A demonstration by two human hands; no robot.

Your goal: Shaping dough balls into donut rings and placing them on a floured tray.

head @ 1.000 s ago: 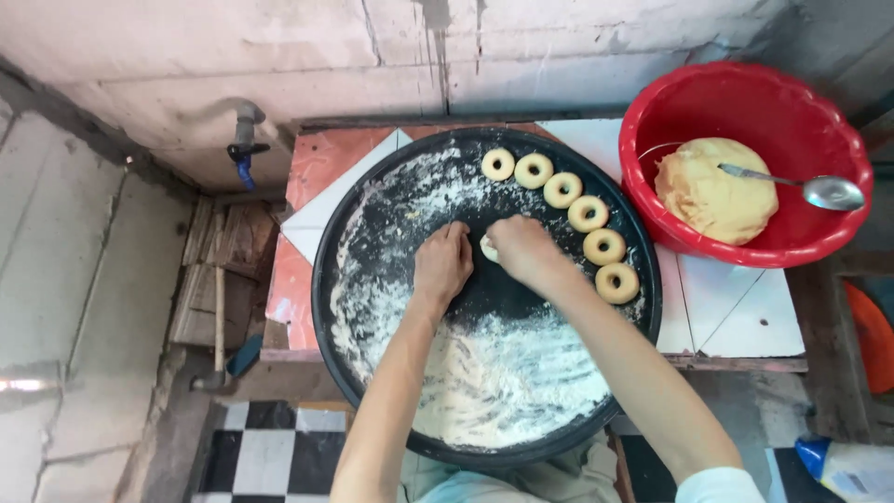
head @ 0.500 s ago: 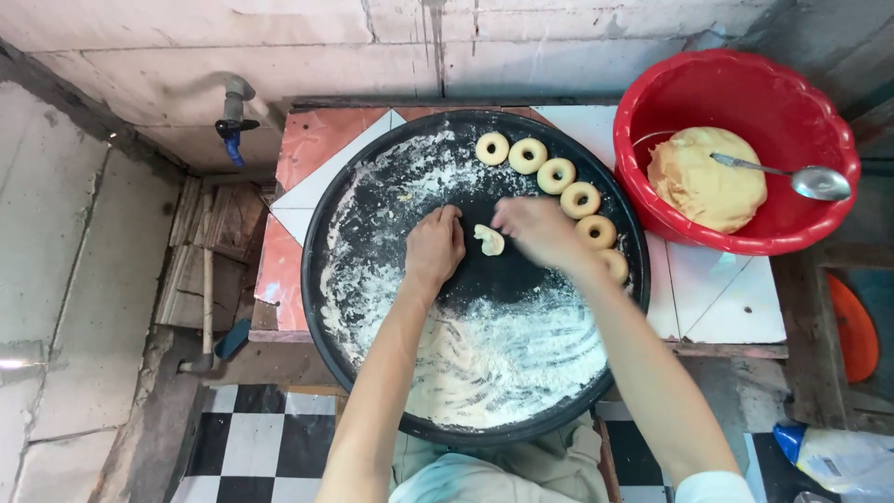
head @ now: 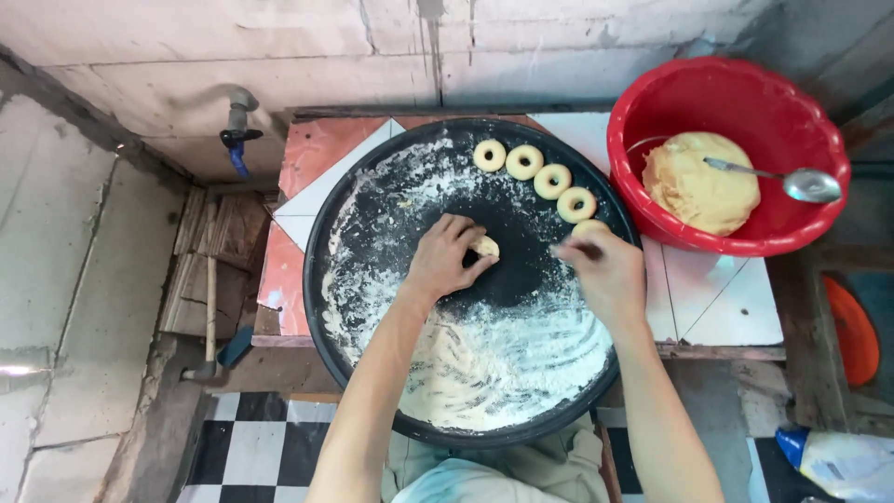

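Head view. Left hand (head: 445,256) curled over a small dough piece (head: 484,246) on the bare centre of a round black tray (head: 321,279), fingertips closed around the piece and pressing it to the tray; the piece lies just left of the tray's middle, well apart from the finished rings. Right hand (head: 601,270) held loosely cupped over the tray's right side, fingers (head: 573,250) blurred, so whether it pinches anything cannot be told; it partly covers the lowest dough ring (head: 589,226). Four other dough rings (head: 524,161) sit in a curved row along the upper right rim, spaced so that they barely touch, probably to keep them from sticking. Flour (head: 494,363) spread mostly over the near and left parts of the tray, likely kept at hand for dusting. Red basin (head: 652,102) just right of the tray, holding a dough lump (head: 694,186) with a metal spoon (head: 792,182) resting on it. Tray and basin stand on a tiled worktop (head: 708,298) against a rough concrete wall (head: 186,47). Tap (head: 237,126) on the wall at left; checkered floor (head: 242,447) below; a plastic bottle (head: 838,461) lies at lower right.
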